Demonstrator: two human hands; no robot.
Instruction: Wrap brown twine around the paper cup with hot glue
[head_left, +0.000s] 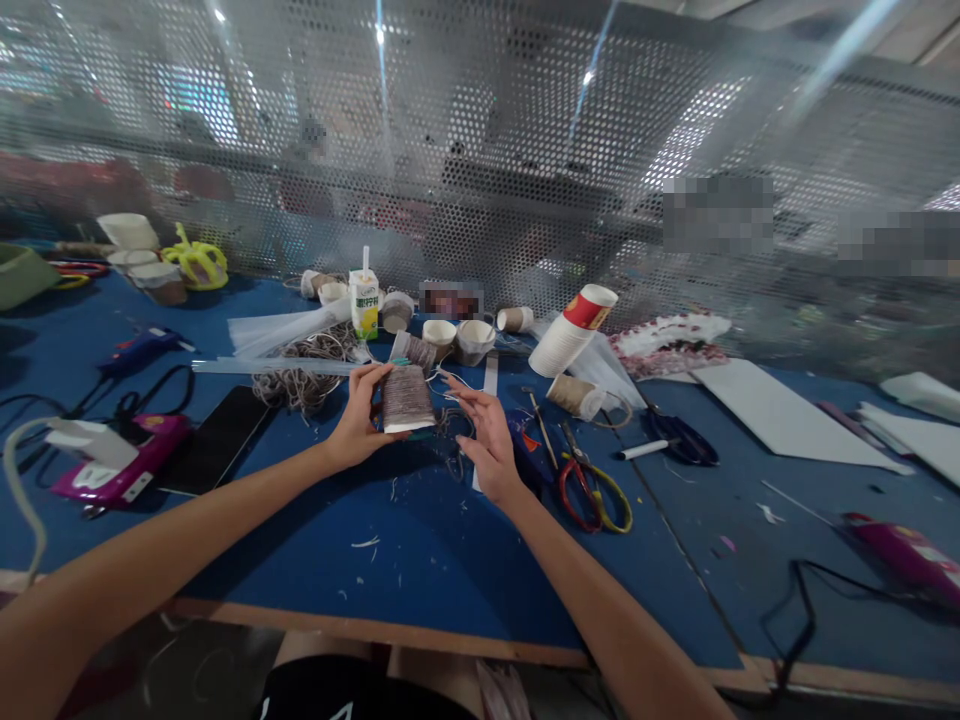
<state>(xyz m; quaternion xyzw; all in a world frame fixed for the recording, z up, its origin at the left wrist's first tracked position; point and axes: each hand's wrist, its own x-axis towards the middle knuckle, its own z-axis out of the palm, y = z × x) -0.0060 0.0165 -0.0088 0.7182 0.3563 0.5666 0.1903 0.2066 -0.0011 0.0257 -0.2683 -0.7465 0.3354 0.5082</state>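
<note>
My left hand (360,415) is closed on a paper cup wrapped in brown yarn (407,398), holding it just above the blue table. The cup lies on its side, with a white edge showing at its lower end. To the right of it, my right hand (486,440) has its fingers apart, with no object visible in its grasp. A thin strand of yarn (454,382) runs near its fingertips. Behind the held cup stand more cups, one of them partly wrapped (414,350). A tangle of brown yarn (304,375) lies left of my left hand.
Scissors with red and yellow handles (596,495) lie right of my right hand. A leaning stack of paper cups (566,340) and a drink carton (364,303) stand farther back. On the left are a black phone (217,440) and a purple power strip (124,465). A perforated metal screen (465,150) borders the table.
</note>
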